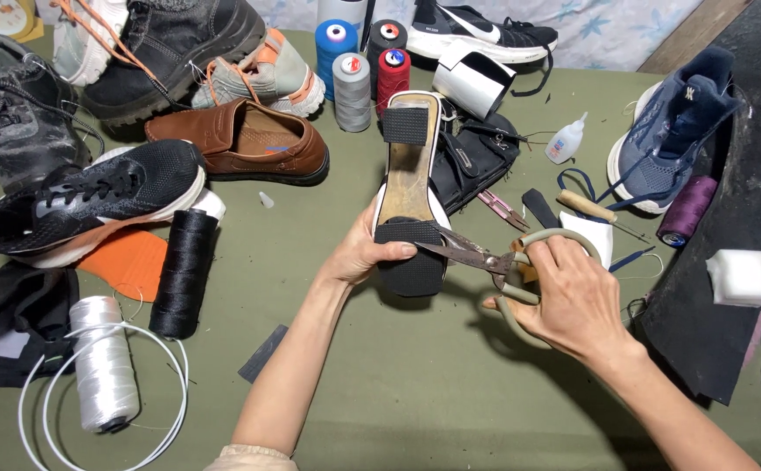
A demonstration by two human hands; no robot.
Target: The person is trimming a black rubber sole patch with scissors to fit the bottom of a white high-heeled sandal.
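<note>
My left hand (361, 251) grips an upturned shoe (408, 174) by its front part, sole facing me. A black rubber patch (411, 259) covers the forepart of the sole and a smaller black patch (405, 126) sits on the heel. My right hand (571, 296) holds large scissors (485, 260) by their grey-beige loop handles. The blades point left and touch the right edge of the front rubber patch, just beside my left thumb.
Shoes lie along the back and left: a brown loafer (241, 144), black sneakers (84, 205), a blue sneaker (673, 131). Thread spools stand behind (352, 92); a black spool (184, 270) and a white spool (101, 362) lie left. A glue bottle (565, 139) and black rubber sheet (730, 262) are right.
</note>
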